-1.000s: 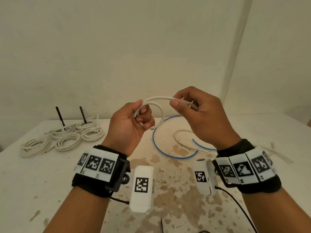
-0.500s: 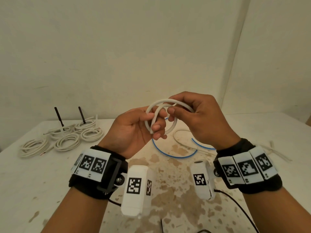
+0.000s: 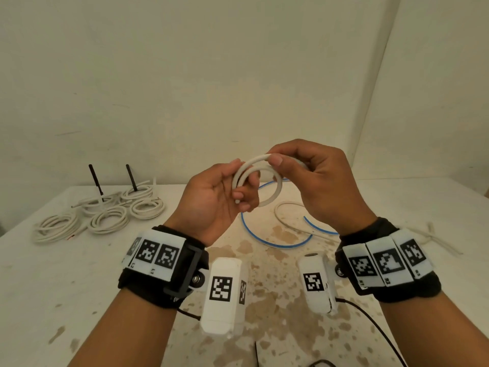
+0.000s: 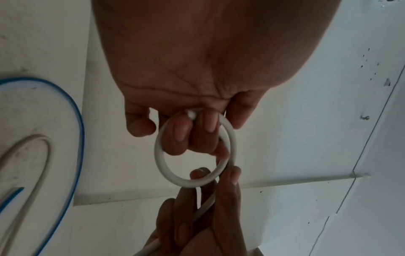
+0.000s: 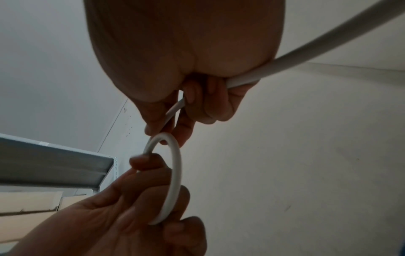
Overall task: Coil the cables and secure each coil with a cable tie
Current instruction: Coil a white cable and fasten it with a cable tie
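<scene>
At the far left of the desk [image 3: 53, 274] lies a cluster of finished white coils [image 3: 105, 218], touching or overlapping one another, with two black cable ties [image 3: 95, 180] standing up from the rear ones. Right of them, raised above the stained middle of the desk, the left hand [image 3: 211, 200] grips the white cable [image 3: 267, 176], which is wound into a small coil of about two turns; its fingers [image 4: 177, 131] are curled through the ring and the thumb lies against the coil's outer side, with the cut end of the cable poking out between the fingertips in the left wrist view. On the desk beneath and behind the hands a blue cable [image 3: 264, 239] curves in a loose open loop, and another white cable [image 3: 288, 221] lies slack just beside it, crossing it near the right wrist. The right hand [image 3: 317, 186] meets the coil from the other side, its thumb and forefinger pinching the top of the ring while the other fingers [image 5: 214, 107] fold round the free length, which runs out past the heel of the palm in the right wrist view. At the far right another pale cord [image 3: 436, 239] lies loose on the desk, well apart from the rest.
</scene>
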